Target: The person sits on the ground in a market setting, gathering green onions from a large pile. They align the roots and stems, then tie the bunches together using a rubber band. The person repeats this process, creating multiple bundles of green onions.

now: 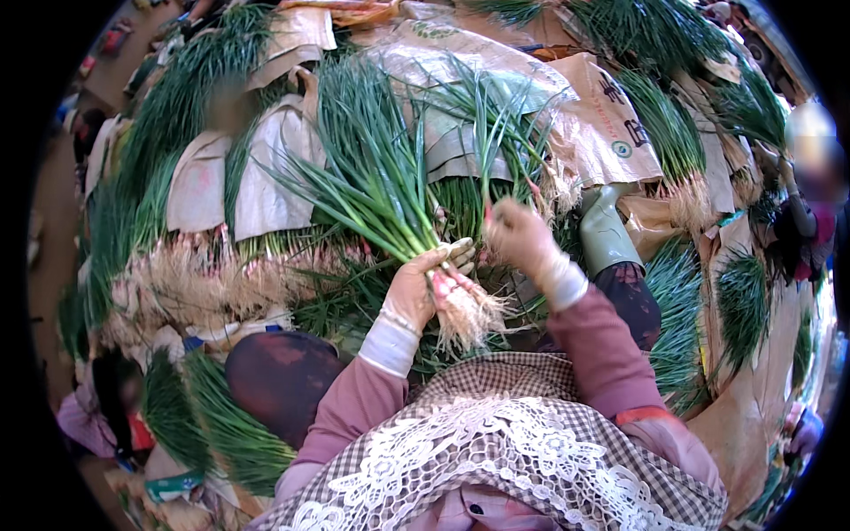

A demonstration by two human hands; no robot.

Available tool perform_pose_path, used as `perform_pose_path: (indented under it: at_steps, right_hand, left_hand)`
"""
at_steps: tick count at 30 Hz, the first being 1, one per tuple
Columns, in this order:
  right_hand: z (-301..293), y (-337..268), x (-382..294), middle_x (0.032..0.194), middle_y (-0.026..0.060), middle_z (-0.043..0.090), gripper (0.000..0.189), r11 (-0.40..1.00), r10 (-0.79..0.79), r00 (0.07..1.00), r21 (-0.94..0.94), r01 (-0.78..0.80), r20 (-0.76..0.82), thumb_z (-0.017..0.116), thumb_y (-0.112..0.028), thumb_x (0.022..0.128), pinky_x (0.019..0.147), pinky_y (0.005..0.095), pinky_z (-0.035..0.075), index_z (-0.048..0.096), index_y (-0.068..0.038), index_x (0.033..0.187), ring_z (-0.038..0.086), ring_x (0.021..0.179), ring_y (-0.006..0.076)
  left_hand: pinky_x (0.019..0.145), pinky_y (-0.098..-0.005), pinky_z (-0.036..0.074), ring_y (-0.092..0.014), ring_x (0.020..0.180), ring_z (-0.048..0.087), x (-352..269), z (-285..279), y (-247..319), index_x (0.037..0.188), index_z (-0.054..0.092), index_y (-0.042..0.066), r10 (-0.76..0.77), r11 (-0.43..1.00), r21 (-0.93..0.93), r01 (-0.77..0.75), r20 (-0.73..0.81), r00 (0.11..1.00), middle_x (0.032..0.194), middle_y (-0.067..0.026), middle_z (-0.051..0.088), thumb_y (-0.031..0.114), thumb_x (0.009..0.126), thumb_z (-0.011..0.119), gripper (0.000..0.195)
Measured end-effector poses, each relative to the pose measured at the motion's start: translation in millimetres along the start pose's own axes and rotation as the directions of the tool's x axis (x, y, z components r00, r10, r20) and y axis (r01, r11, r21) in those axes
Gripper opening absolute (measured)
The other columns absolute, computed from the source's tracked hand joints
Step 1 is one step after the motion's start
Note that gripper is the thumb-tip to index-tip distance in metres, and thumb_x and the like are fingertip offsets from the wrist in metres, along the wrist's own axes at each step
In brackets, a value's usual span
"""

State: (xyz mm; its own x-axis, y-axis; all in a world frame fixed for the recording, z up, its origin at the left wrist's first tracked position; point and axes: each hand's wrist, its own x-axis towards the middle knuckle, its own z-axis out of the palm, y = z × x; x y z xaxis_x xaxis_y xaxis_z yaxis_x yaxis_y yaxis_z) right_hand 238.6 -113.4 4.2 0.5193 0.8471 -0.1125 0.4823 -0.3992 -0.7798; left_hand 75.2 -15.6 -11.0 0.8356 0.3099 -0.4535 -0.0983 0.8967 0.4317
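Note:
My left hand (pixel 420 284), in a pale glove with a white cuff, grips a bunch of spring onions (pixel 398 229) just above their reddish bulbs. Its green leaves fan up and left, while the pale roots (pixel 468 318) hang toward my lap. To the right, my gloved right hand (pixel 521 235) is blurred by motion; its fingers appear closed around the reddish lower stem of a single spring onion (pixel 487 189). Behind that hand, a few loose spring onions (pixel 533 186) lie with roots to the right on woven sacking (pixel 458 156).
A long row of spring onions (pixel 153 159), partly covered by sacking pieces (pixel 275 172), stretches left. A printed sack (pixel 601 126) lies beyond my green boot (pixel 607 229). More onions (pixel 671 318) lie right of my knee. Another person (pixel 807 212) is at the right edge.

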Motion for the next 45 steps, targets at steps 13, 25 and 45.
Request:
perform_pose_path:
  at_steps: [13,25,45]
  right_hand:
    - [54.3,5.6,4.2,0.055,-0.0009,0.044,0.026,0.01,0.301,0.832,0.87,-0.493,0.467,0.048,-0.032,0.088,0.03,0.0239,0.026,0.047,-0.012,0.072,0.034,0.034,0.0118]
    - [40.1,1.2,18.6,0.051,-0.003,0.042,0.031,-0.119,-0.358,0.735,0.752,-0.648,0.576,0.045,-0.033,0.091,0.034,0.0268,0.033,0.056,-0.004,0.088,0.041,0.041,0.0112]
    - [-93.6,84.7,75.8,0.068,0.0035,0.057,0.022,0.989,0.133,0.988,0.06,-0.138,0.081,0.047,-0.025,0.088,0.054,0.0294,0.044,0.06,-0.007,0.086,0.052,0.059,0.0148]
  left_hand:
    - [0.062,-0.0402,0.054,-0.025,0.071,0.063,4.6,-14.3,-18.2,0.1,0.055,-0.004,-0.076,0.997,0.04,0.072,0.119,0.99,0.087,-0.0169,0.062,0.014,0.082,0.056,0.026]
    - [0.078,-0.0431,0.048,-0.032,0.09,0.06,-0.1,-13.9,-19.5,0.108,0.051,0.0,-0.023,0.983,-0.171,0.07,0.259,0.966,0.095,-0.0156,0.06,0.017,0.084,0.052,0.029]
    - [0.078,-0.0409,0.049,-0.031,0.084,0.059,10.8,-14.8,-6.6,0.114,0.047,-0.009,0.009,0.991,-0.133,0.022,0.227,0.974,0.083,-0.0149,0.061,0.014,0.083,0.048,0.039]
